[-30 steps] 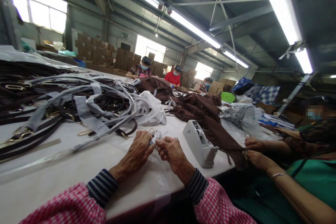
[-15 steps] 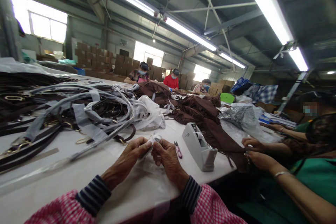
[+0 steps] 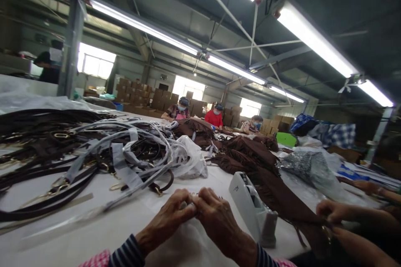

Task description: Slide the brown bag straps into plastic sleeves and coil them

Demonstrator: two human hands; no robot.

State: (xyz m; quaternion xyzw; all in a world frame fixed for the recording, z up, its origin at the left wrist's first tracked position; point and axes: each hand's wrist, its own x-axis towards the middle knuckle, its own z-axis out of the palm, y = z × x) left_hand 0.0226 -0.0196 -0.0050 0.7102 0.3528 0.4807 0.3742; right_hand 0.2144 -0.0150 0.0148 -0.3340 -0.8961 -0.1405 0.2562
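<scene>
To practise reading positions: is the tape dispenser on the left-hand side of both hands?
No, the tape dispenser stands right of both hands.

Reaches forward with both forearms angled inward from below. Holds left grip [image 3: 171,217] and right grip [image 3: 219,222] together, touching at the fingers, backs turned upward. Curls the fingers of both inward, closed, with knuckles clearly bent.

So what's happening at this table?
A person's left hand and right hand meet over the white table, fingers closed around a small pale item, mostly hidden. A tape dispenser stands beside the right hand. Dark straps lie piled to the left; a co-worker's hands are at the brown fringed material on the right.
</scene>
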